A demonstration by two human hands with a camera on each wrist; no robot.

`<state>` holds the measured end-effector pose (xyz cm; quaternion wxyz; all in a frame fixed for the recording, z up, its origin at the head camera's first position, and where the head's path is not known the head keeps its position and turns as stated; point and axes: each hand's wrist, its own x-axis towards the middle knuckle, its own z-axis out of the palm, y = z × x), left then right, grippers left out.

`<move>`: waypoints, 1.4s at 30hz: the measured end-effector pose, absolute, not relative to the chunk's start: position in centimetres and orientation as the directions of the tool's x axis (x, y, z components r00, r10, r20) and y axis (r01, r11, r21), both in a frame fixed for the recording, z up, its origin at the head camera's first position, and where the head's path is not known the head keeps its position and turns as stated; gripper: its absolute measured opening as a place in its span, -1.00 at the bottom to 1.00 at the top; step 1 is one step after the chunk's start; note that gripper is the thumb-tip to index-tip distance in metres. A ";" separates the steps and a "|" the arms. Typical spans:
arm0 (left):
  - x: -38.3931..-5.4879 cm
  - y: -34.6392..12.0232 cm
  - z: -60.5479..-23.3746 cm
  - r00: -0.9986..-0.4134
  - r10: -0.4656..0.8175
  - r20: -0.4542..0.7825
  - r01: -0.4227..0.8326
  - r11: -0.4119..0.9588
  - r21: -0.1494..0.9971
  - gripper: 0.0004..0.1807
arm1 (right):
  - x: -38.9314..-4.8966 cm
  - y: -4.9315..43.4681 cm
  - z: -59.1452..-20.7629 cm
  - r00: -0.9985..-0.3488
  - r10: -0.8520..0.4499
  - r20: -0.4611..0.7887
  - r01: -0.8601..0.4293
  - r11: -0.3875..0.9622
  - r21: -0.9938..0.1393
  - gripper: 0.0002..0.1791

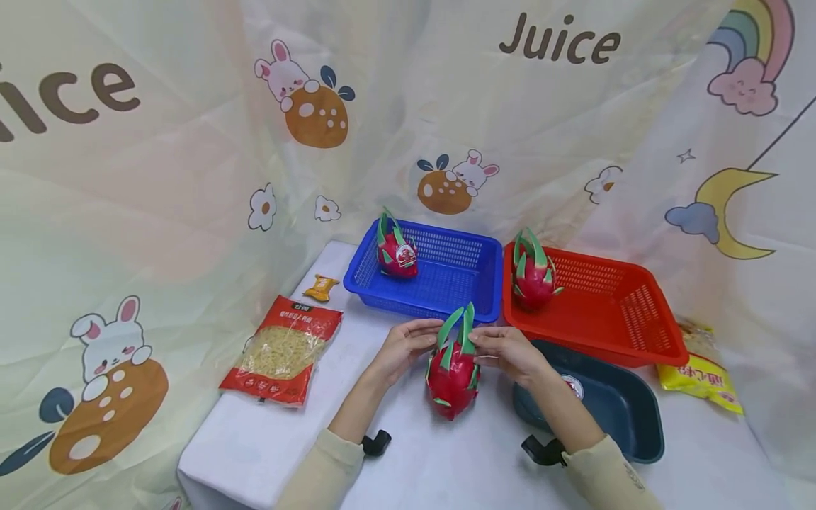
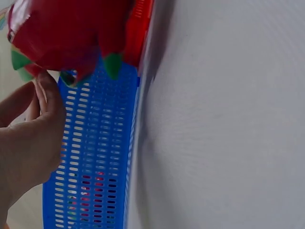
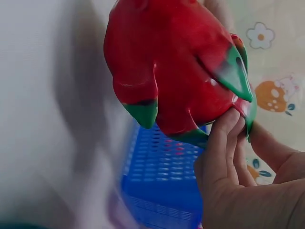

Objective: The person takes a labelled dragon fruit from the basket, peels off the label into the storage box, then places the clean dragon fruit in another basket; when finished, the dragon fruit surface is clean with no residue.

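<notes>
A red basket (image 1: 612,312) is standing beyond the grip, rightward; a blue basket (image 1: 446,283) is standing directly beyond it; a dark tray (image 1: 615,404) is lying just right. A dragon fruit (image 1: 452,382) is being held between left hand (image 1: 403,348) and right hand (image 1: 513,352), both pinching its leafy end.

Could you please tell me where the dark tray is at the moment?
In the head view, the dark tray sits right of centre, just in front of the red basket, with the right forearm crossing its left part.
</notes>
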<state>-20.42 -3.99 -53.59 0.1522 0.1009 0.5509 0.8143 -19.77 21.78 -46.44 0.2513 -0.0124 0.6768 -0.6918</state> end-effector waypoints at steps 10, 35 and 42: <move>-20.7 -2.5 -52.8 -0.936 0.353 -0.009 -0.202 -0.514 0.834 -0.59 | -19.7 25.3 -41.2 -0.907 -0.324 -0.270 0.279 0.019 -0.960 -0.84; -21.0 4.7 -51.4 -0.870 0.490 -0.053 -0.359 -0.556 0.750 -0.50 | -23.1 36.1 -33.7 -0.967 -0.117 -0.224 0.230 -0.042 -0.972 -0.85; -21.0 6.2 -51.6 -0.850 0.519 -0.090 -0.410 -0.545 0.731 -0.50 | -26.0 38.6 -34.0 -0.966 -0.066 -0.250 0.249 0.020 -0.968 -0.85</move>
